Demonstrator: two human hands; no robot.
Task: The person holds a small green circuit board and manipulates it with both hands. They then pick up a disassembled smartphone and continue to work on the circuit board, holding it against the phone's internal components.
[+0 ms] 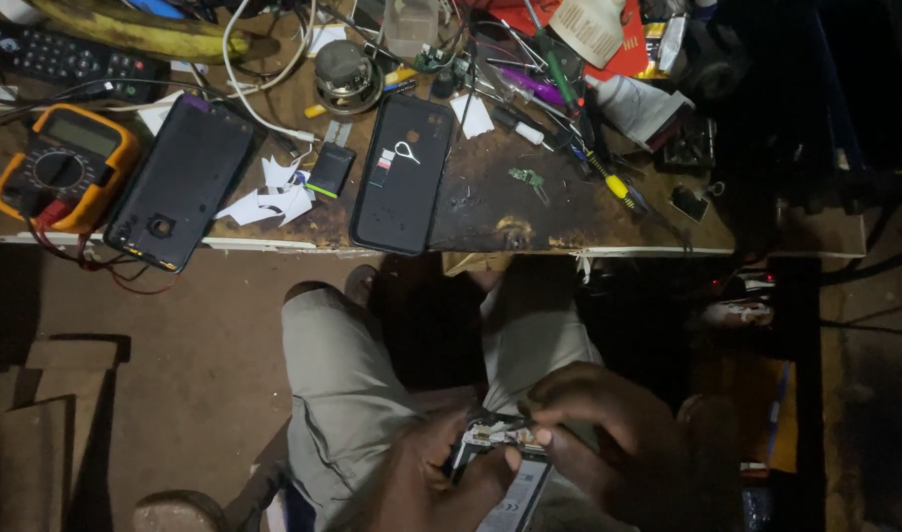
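At six o'clock, over the lap: opened phone (515, 483) cradled in left hand (426, 483), right hand (594, 429) pinching a top-edge part (dimly lit); best worked gently, phone kept steady.

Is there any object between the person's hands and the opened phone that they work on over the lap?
No, nothing visible does. The left hand grips the opened phone with its pale battery from the side, and the right hand pinches directly at its top edge. The black back covers lie apart on the wooden workbench.

orange multimeter (65, 163) with red leads, black phone covers (182, 181), yellow banana (141, 34), beige trousers (343, 384)
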